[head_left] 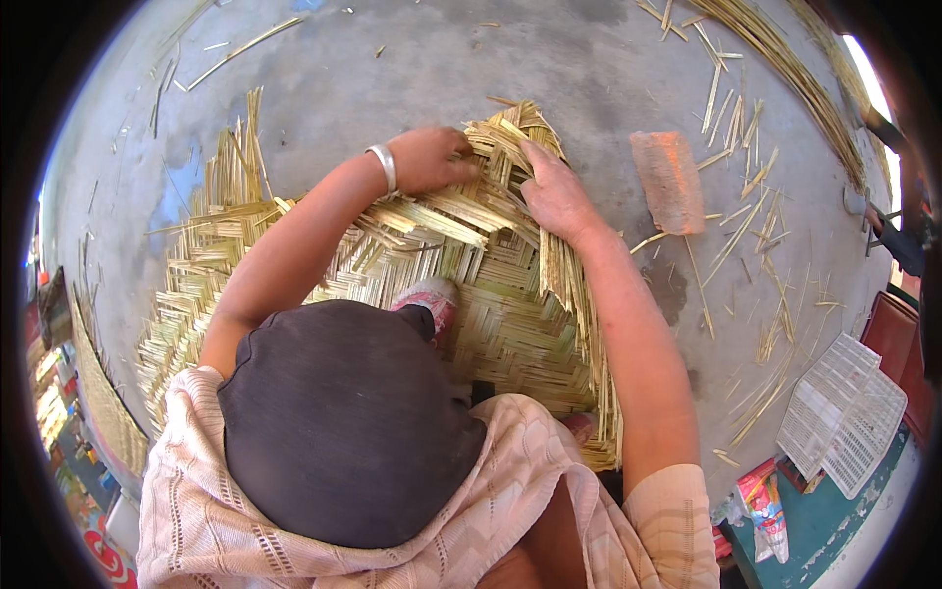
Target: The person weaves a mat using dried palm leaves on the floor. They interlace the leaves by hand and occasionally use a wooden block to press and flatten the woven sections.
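A mat of split reed strips, woven in a herringbone pattern, spreads on the floor in front of me and under my shoe. Its far edge is folded over into a pointed corner. My left hand, with a silver bangle at the wrist, has its fingers curled onto the reed strips left of that corner; the fingertips are partly hidden. On the right side of the corner, my right hand grips the folded edge, forefinger pointing along it. Loose strip ends stick out along the mat's left side.
An orange-red brick lies right of the mat. Cut reed pieces litter the floor beyond it. A bundle of long reeds rests at the upper right. White plastic racks and a colourful packet sit on a green surface at the lower right.
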`<action>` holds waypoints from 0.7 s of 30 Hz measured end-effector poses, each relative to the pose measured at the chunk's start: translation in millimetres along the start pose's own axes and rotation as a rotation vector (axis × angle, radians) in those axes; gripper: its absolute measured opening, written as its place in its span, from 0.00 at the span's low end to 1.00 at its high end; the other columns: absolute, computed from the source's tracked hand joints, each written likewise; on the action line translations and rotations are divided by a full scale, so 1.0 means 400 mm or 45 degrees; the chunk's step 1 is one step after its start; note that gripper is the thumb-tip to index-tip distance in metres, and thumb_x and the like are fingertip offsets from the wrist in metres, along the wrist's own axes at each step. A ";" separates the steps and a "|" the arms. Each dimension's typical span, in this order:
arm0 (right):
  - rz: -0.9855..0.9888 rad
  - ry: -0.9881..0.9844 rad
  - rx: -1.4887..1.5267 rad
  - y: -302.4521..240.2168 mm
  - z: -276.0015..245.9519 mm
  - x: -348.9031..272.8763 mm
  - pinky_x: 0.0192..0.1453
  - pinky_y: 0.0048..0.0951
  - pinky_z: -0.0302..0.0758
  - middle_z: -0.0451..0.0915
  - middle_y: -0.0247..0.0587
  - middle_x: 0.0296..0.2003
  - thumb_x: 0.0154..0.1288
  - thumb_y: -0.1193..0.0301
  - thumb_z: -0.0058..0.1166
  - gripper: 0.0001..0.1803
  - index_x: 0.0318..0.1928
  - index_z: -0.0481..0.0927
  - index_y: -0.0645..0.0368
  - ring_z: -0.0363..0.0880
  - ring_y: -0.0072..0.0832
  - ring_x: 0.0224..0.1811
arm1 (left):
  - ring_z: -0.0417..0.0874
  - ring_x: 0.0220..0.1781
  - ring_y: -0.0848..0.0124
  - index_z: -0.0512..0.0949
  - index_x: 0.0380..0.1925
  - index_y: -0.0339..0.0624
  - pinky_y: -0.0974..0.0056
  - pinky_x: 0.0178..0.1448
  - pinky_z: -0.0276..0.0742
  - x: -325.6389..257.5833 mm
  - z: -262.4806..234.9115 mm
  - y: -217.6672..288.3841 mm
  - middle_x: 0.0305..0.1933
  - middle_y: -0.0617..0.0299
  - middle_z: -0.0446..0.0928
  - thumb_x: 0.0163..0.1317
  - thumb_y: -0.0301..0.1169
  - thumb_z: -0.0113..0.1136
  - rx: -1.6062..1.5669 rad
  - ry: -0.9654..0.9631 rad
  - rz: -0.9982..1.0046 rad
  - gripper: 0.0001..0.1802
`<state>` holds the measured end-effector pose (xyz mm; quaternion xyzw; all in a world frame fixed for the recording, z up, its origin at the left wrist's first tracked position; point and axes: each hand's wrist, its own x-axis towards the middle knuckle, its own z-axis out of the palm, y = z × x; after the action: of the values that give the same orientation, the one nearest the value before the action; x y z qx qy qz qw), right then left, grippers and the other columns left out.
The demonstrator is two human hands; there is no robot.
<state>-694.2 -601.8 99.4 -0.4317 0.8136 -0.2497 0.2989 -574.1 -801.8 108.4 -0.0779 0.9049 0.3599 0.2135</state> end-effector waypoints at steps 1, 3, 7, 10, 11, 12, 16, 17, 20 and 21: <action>0.009 0.001 0.013 0.000 0.000 0.000 0.76 0.36 0.56 0.64 0.56 0.68 0.60 0.73 0.45 0.33 0.67 0.64 0.67 0.60 0.46 0.72 | 0.75 0.63 0.50 0.75 0.57 0.34 0.54 0.67 0.69 -0.029 0.011 0.013 0.61 0.42 0.74 0.59 0.56 0.59 0.009 0.062 0.095 0.38; 0.021 0.003 0.035 0.001 -0.001 0.000 0.76 0.37 0.57 0.64 0.57 0.68 0.60 0.74 0.44 0.32 0.67 0.64 0.67 0.61 0.46 0.72 | 0.63 0.73 0.48 0.65 0.66 0.31 0.52 0.75 0.58 -0.063 0.031 0.034 0.70 0.40 0.63 0.53 0.71 0.55 0.024 0.032 0.232 0.56; 0.022 0.006 0.046 0.003 -0.003 0.001 0.76 0.37 0.57 0.65 0.57 0.68 0.60 0.74 0.43 0.32 0.67 0.64 0.67 0.61 0.45 0.71 | 0.51 0.79 0.48 0.57 0.70 0.34 0.46 0.78 0.48 -0.079 0.061 0.061 0.76 0.41 0.52 0.43 0.68 0.67 0.344 -0.017 0.375 0.63; 0.018 -0.027 0.077 0.006 -0.007 0.006 0.76 0.37 0.57 0.64 0.58 0.68 0.60 0.74 0.43 0.32 0.67 0.64 0.67 0.61 0.46 0.72 | 0.47 0.80 0.52 0.53 0.72 0.37 0.45 0.79 0.45 -0.075 0.081 0.073 0.78 0.45 0.48 0.42 0.65 0.69 0.693 -0.095 0.452 0.65; 0.014 -0.042 0.096 0.007 -0.009 0.008 0.76 0.37 0.57 0.64 0.59 0.68 0.60 0.74 0.43 0.32 0.67 0.64 0.67 0.61 0.46 0.72 | 0.46 0.81 0.54 0.53 0.73 0.39 0.45 0.80 0.43 -0.073 0.093 0.077 0.79 0.47 0.47 0.43 0.64 0.69 0.798 -0.107 0.424 0.64; 0.030 -0.054 0.092 0.009 -0.011 0.010 0.76 0.37 0.57 0.64 0.59 0.68 0.60 0.74 0.42 0.32 0.67 0.64 0.67 0.61 0.45 0.72 | 0.45 0.81 0.56 0.52 0.74 0.41 0.44 0.80 0.42 -0.071 0.104 0.079 0.79 0.49 0.47 0.44 0.63 0.68 0.865 -0.079 0.418 0.63; 0.061 -0.091 0.079 0.010 -0.016 0.016 0.76 0.36 0.56 0.63 0.58 0.69 0.60 0.73 0.42 0.33 0.68 0.63 0.67 0.59 0.45 0.73 | 0.47 0.81 0.61 0.54 0.74 0.45 0.46 0.80 0.43 -0.053 0.152 0.081 0.79 0.53 0.51 0.59 0.43 0.59 1.035 0.209 0.308 0.44; 0.064 -0.101 0.071 0.011 -0.017 0.016 0.77 0.36 0.55 0.62 0.58 0.69 0.61 0.73 0.42 0.33 0.68 0.63 0.67 0.59 0.45 0.73 | 0.48 0.81 0.62 0.57 0.73 0.47 0.45 0.79 0.43 -0.054 0.162 0.080 0.78 0.55 0.52 0.59 0.42 0.57 1.057 0.263 0.316 0.41; 0.078 -0.117 0.085 0.008 -0.020 0.016 0.77 0.36 0.55 0.62 0.58 0.69 0.61 0.73 0.41 0.33 0.68 0.63 0.67 0.59 0.44 0.74 | 0.48 0.81 0.62 0.59 0.72 0.50 0.44 0.79 0.42 -0.052 0.176 0.081 0.78 0.57 0.53 0.59 0.42 0.56 1.108 0.293 0.336 0.40; 0.092 -0.115 0.095 0.007 -0.021 0.016 0.77 0.36 0.55 0.62 0.58 0.69 0.61 0.73 0.41 0.33 0.68 0.63 0.66 0.59 0.44 0.74 | 0.49 0.81 0.62 0.65 0.69 0.52 0.43 0.79 0.42 -0.051 0.177 0.082 0.78 0.58 0.53 0.60 0.42 0.56 1.084 0.313 0.347 0.35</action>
<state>-704.7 -604.5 101.6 -0.4016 0.8045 -0.2491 0.3599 -542.2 -729.7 91.6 0.0942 0.9927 -0.0309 0.0686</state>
